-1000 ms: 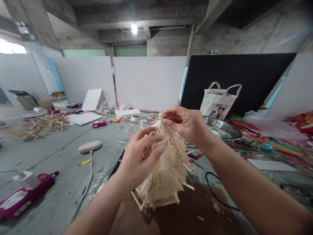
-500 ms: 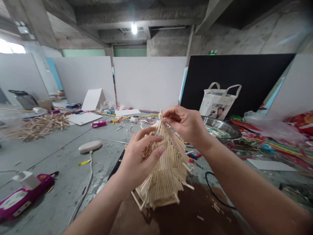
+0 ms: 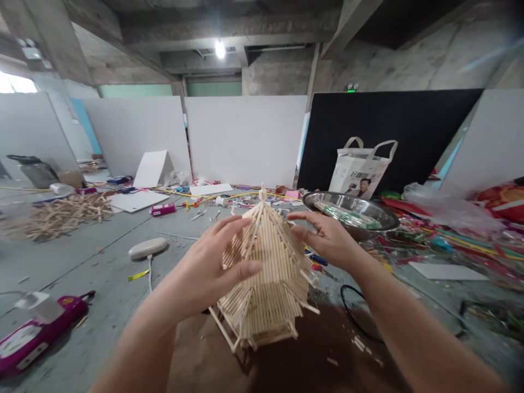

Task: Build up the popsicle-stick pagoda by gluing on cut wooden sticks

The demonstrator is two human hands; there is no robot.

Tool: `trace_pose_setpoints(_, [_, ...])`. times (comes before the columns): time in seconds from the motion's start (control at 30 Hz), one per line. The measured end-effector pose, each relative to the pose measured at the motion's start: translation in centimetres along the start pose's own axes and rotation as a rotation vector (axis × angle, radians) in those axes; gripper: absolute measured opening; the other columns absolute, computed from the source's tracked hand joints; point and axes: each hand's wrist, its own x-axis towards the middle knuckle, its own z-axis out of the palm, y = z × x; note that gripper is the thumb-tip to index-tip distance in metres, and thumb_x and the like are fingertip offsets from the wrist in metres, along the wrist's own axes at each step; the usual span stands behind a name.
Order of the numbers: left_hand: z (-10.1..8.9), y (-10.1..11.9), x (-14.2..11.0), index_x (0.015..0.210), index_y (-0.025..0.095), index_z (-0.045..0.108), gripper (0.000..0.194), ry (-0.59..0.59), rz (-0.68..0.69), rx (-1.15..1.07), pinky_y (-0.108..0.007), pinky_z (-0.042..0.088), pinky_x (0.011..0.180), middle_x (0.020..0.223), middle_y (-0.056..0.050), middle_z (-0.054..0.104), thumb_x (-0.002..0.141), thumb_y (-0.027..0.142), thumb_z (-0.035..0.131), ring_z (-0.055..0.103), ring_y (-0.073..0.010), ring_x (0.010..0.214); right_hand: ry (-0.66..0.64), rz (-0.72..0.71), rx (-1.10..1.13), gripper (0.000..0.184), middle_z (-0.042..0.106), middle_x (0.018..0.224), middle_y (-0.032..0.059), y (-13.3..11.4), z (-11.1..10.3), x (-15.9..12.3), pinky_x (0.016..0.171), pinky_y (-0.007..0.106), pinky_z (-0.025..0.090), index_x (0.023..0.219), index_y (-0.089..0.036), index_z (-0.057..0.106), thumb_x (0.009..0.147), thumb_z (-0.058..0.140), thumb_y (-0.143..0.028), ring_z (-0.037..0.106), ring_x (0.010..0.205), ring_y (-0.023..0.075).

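Observation:
A pagoda-like model [image 3: 270, 256] built of thin wooden sticks stands upright in front of me, its tiered roof narrowing to a small stick finial [image 3: 262, 194]. At its left side is my left hand [image 3: 216, 256], fingers and thumb apart, overlapping the roof from my viewpoint; whether it touches the sticks I cannot tell. My right hand [image 3: 325, 237] is beside the upper right slope, with thumb and fingers spread and nothing visible between them. The model rests on a brown board [image 3: 295, 360]. Parts of its left side are hidden behind my left hand.
A metal basin [image 3: 387, 221] stands at the right, near a white bag [image 3: 356, 169]. Loose sticks [image 3: 69, 215] are heaped at the left. A magenta power strip [image 3: 61, 333] and a white oval device [image 3: 148, 248] lie on the floor. A black cable [image 3: 347, 311] curls at the right.
My right hand has let go of the finial and moved down and right, its fingers opening. My left hand has shifted slightly left and spread wider. The view has moved slightly.

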Motion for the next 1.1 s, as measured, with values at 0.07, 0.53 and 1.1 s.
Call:
trace_pose_setpoints(0.07, [-0.6, -0.3, -0.5, 0.130, 0.027, 0.030, 0.065, -0.127, 0.056, 0.079, -0.043, 0.032, 0.097, 0.136, -0.009, 0.033, 0.073, 0.047, 0.053, 0.032, -0.0261, 0.123, -0.039, 0.016, 0.020, 0.034, 0.063, 0.102, 0.0060, 0.5, 0.2, -0.5, 0.082, 0.037, 0.042, 0.102, -0.021, 0.059, 0.079, 0.045, -0.042, 0.057, 0.095, 0.0216])
trace_pose_setpoints(0.53, [-1.2, -0.7, -1.2, 0.135, 0.035, 0.010, 0.081, -0.293, 0.117, 0.281, -0.042, 0.031, 0.098, 0.144, -0.001, 0.012, 0.070, 0.027, 0.057, 0.023, -0.0281, 0.128, -0.129, 0.165, 0.057, 0.036, 0.066, 0.088, 0.0045, 1.2, 0.4, -0.9, 0.066, 0.030, 0.044, 0.095, -0.020, 0.063, 0.079, 0.044, -0.046, 0.059, 0.075, 0.0170])
trace_pose_setpoints(1.1, [-2.6, -1.9, -0.5, 0.129, 0.030, 0.033, 0.068, -0.163, 0.029, -0.022, -0.040, 0.029, 0.100, 0.136, -0.004, 0.034, 0.069, 0.052, 0.056, 0.032, -0.0258, 0.123, 0.022, 0.452, 0.403, 0.035, 0.065, 0.083, 0.0042, 1.8, -0.6, -2.3, 0.054, 0.027, 0.049, 0.083, -0.018, 0.064, 0.072, 0.053, -0.049, 0.060, 0.071, 0.0173])
